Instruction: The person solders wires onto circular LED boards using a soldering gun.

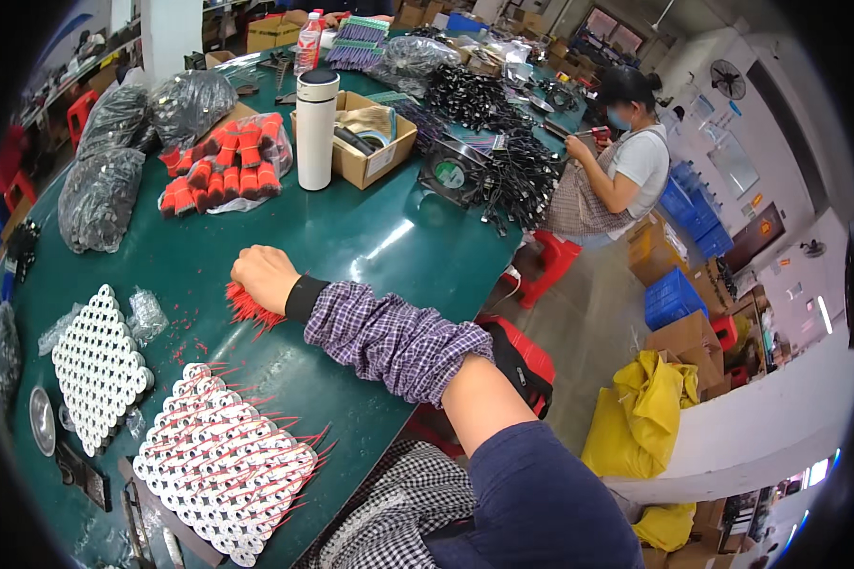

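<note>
My right hand point(265, 278) reaches across the green table with its fingers curled down and closed over a bunch of short red wires point(250, 307). Wire ends stick out below the hand; the fingertips are hidden. My left hand is out of view. Close to the near edge lies a block of round white-topped cells point(220, 465), with many thin red wires poking from it. A second, similar block point(98, 368) lies to its left, with no red wires visible on it.
Red wire bundles point(228, 163) lie at the back left beside dark-filled plastic bags point(102, 199). A white flask point(317, 133) stands by a cardboard box point(378, 142). Black cables point(522, 171) cover the far right corner. A person point(626, 152) stands beyond it. Red scraps point(188, 349) dot the table.
</note>
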`<state>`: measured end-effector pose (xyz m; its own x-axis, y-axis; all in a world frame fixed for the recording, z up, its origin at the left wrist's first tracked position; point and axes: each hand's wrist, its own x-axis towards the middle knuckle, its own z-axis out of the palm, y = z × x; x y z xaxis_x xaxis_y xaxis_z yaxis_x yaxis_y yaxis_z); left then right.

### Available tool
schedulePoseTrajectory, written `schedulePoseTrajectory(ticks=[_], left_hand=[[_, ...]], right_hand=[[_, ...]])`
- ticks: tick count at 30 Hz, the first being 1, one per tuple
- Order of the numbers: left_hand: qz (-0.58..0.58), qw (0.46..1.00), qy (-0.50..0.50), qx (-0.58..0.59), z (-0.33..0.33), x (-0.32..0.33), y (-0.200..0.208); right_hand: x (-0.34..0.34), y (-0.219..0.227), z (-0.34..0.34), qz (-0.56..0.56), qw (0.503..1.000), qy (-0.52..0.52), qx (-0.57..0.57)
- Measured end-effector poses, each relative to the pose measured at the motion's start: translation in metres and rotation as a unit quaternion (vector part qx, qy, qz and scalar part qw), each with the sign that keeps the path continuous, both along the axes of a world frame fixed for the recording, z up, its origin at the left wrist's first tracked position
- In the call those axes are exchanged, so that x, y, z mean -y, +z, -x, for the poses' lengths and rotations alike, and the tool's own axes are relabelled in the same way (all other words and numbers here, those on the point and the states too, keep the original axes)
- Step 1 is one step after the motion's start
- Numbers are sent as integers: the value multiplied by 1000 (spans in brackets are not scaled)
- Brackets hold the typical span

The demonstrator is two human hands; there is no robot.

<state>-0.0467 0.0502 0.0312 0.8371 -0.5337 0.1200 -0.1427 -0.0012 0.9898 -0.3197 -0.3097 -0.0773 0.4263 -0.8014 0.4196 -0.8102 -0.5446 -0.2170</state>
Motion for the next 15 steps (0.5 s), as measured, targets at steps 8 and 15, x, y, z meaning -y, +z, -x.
schedulePoseTrajectory(ticks=[8, 15], left_hand=[[-8, 1000, 7, 2, -23, -31, -21], [21, 999, 35, 1, -35, -48, -43]], right_hand=[[-15, 22, 12, 49, 993, -7, -110], [-20, 43, 6, 81, 991, 81, -64]])
